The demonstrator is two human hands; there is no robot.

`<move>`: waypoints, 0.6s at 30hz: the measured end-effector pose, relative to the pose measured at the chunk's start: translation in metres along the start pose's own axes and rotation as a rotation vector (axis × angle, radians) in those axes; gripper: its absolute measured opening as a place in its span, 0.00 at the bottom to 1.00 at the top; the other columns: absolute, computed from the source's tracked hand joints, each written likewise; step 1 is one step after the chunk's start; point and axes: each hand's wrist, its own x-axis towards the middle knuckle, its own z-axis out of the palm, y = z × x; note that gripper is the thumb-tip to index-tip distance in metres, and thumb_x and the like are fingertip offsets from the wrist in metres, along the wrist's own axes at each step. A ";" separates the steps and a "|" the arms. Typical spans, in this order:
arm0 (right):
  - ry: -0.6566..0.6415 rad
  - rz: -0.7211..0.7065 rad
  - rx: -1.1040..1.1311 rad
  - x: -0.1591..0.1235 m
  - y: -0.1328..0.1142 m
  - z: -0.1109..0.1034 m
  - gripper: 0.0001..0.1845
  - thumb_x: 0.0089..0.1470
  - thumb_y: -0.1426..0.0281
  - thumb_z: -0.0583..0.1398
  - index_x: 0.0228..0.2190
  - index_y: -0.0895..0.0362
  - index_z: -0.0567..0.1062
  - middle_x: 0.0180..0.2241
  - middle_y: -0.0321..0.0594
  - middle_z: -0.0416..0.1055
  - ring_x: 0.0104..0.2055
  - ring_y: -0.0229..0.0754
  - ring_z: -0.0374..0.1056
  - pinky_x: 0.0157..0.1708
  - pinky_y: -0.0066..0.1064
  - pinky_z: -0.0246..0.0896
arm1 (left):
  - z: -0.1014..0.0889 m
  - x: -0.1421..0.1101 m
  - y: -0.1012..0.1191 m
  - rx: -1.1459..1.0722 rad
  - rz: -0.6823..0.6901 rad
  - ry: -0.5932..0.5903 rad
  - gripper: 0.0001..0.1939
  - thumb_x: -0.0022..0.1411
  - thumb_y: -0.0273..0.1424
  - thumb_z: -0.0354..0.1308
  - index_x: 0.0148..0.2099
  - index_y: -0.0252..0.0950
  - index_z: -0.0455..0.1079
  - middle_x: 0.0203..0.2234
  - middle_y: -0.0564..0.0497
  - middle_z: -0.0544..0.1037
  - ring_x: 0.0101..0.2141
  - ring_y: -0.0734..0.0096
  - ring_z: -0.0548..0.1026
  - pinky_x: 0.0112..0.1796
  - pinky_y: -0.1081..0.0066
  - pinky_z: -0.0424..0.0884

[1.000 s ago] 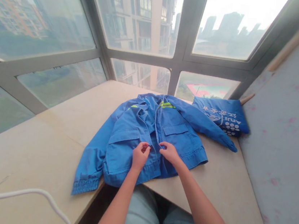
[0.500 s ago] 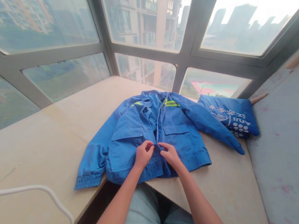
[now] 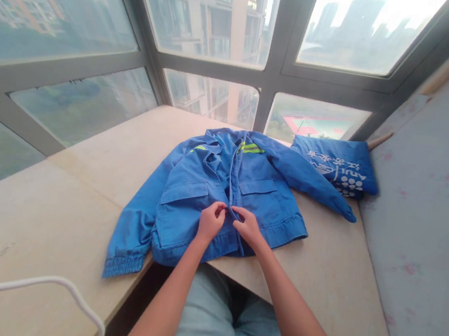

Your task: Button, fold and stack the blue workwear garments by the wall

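Observation:
A blue work jacket (image 3: 185,220) with yellow-green reflective stripes lies front side up, its collar toward the window and its hem toward me. Both of my hands are at its front opening, a little above the hem. My left hand (image 3: 212,221) pinches the edge of one front panel between thumb and fingertips. Close beside it, my right hand (image 3: 247,226) grips the edge of the other panel. The upper part of the front is parted. Whatever small fastener may lie between the fingertips is too small to make out.
The jacket rests on a pale wooden tabletop (image 3: 82,194) that runs up to the windows. A folded blue bag with white print (image 3: 337,163) lies by the right sleeve, against the wall (image 3: 423,214). A white cable (image 3: 47,280) curves across the near left.
The whole view has shifted slightly, so the jacket and hands sit a little further left and higher. Both hands stay at the front opening, with only small finger movement.

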 end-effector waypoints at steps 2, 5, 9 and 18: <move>0.003 -0.008 -0.003 0.000 0.000 -0.001 0.31 0.38 0.76 0.55 0.46 0.55 0.79 0.46 0.42 0.78 0.48 0.48 0.72 0.51 0.41 0.67 | -0.001 0.003 0.003 0.006 0.006 -0.013 0.07 0.60 0.28 0.54 0.39 0.38 0.73 0.33 0.50 0.81 0.34 0.67 0.79 0.40 0.69 0.74; 0.012 -0.014 0.000 0.000 0.001 -0.002 0.31 0.38 0.76 0.55 0.47 0.56 0.79 0.46 0.43 0.78 0.47 0.48 0.73 0.51 0.40 0.67 | 0.001 0.005 0.005 0.010 0.009 -0.025 0.07 0.59 0.27 0.54 0.38 0.38 0.74 0.32 0.50 0.81 0.34 0.67 0.79 0.40 0.69 0.73; 0.034 -0.005 -0.012 -0.001 0.001 -0.001 0.31 0.38 0.76 0.55 0.47 0.55 0.78 0.46 0.42 0.78 0.49 0.48 0.72 0.52 0.41 0.66 | 0.008 0.004 0.003 -0.001 0.000 -0.016 0.08 0.60 0.27 0.53 0.38 0.37 0.73 0.32 0.49 0.81 0.33 0.67 0.79 0.39 0.68 0.73; 0.049 -0.032 -0.023 -0.002 0.003 0.002 0.31 0.39 0.75 0.55 0.47 0.57 0.78 0.47 0.44 0.77 0.49 0.48 0.72 0.52 0.40 0.66 | 0.009 -0.001 -0.005 -0.109 -0.007 -0.031 0.08 0.60 0.28 0.53 0.39 0.37 0.73 0.34 0.49 0.81 0.35 0.67 0.80 0.40 0.68 0.75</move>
